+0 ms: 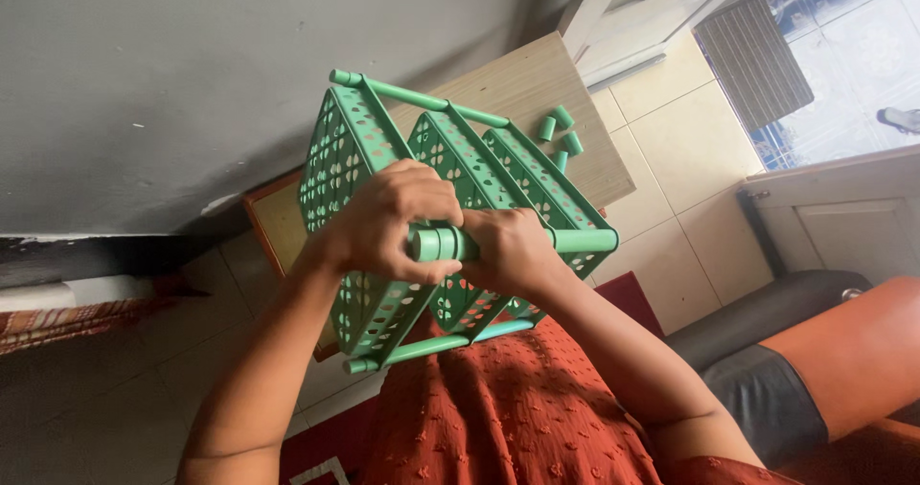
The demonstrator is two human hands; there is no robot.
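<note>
A green plastic rack (356, 159) with three perforated shelves lies tipped on its side over a small wooden table (522, 78). My left hand (388, 219) wraps around a short green tube piece (436, 244) at one corner post. My right hand (511, 250) grips the same post (585, 241) just beside it, the two hands touching. Green tube posts run along the rack's other corners.
Several loose green tube pieces (561, 130) lie on the table's far end. A grey wall is at the left, a tiled floor (671, 150) beyond, a dark mat by an open doorway, and an orange and black seat (834, 351) at the right. My orange garment fills the bottom.
</note>
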